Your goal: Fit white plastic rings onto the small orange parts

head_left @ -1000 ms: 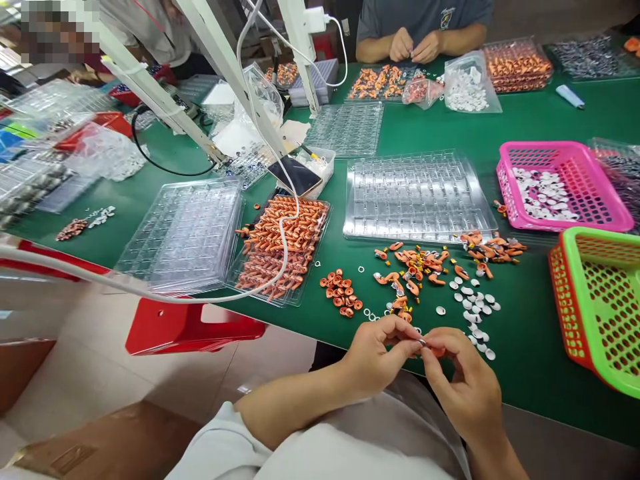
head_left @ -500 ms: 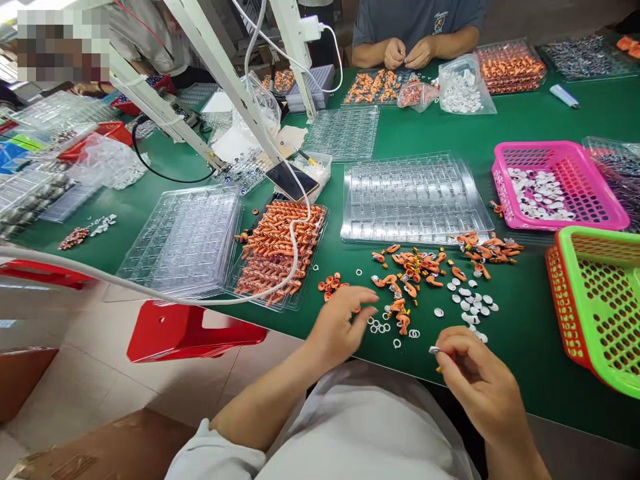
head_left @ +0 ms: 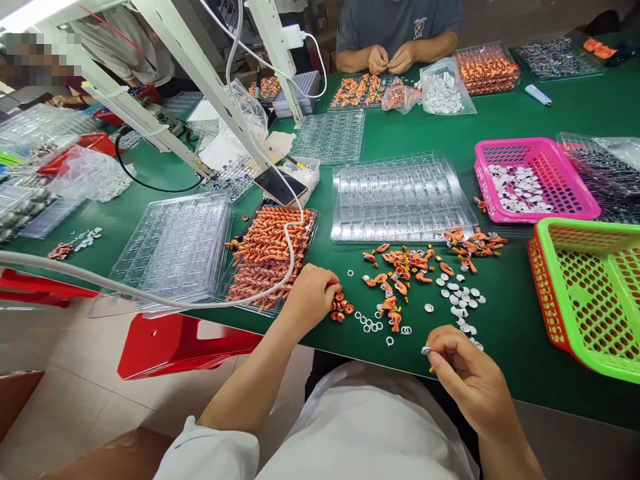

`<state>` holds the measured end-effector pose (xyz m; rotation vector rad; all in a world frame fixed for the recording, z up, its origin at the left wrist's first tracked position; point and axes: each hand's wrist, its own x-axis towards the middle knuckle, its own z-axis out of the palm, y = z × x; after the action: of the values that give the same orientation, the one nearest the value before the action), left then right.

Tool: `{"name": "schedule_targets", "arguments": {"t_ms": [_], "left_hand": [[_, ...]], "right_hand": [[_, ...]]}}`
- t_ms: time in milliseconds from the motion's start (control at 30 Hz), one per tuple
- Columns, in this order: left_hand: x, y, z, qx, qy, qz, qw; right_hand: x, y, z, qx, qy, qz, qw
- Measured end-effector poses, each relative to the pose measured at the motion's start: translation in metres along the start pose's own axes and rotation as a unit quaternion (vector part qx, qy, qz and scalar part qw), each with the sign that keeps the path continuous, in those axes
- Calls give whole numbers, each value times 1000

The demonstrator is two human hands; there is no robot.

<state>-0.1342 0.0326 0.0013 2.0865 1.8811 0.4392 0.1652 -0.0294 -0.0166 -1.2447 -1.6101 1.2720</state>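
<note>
Head view: the left hand (head_left: 311,293) rests on the green table (head_left: 505,320), fingers curled down onto a small heap of orange rings (head_left: 341,307) — it looks like a pinch, though the fingertips hide it. The right hand (head_left: 467,377) is well apart, near the table's edge, closed on a small part (head_left: 427,350) with a silvery tip. Between the hands lie white rings (head_left: 370,325); beyond them, orange pieces (head_left: 400,267) and white caps (head_left: 460,297). A clear tray (head_left: 400,197) sits behind.
</note>
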Motion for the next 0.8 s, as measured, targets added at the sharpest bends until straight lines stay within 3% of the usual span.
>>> {"name": "schedule_targets", "arguments": {"t_ms": [100,200,400,533,633,800], "left_hand": [[-2,4,-5,-36,34,-13,999],[-5,22,-7,-149,40,-35,987],[-6,77,12,-412,-117,-43,903],[-4,95,29,-503,-163,-45,848],[-4,98,32,-504,-178,-43,844],[-8,100,28,-464,-187,-15,866]], "right_hand": [[0,0,1,12,9,-8,1000],[0,-3,5,19,31,-11,999],[4,-20,19,-4,28,-140,990],[8,-24,19,-75,50,-182,979],[5,-22,15,-118,73,-187,972],[-1,-18,12,-136,83,-169,973]]}}
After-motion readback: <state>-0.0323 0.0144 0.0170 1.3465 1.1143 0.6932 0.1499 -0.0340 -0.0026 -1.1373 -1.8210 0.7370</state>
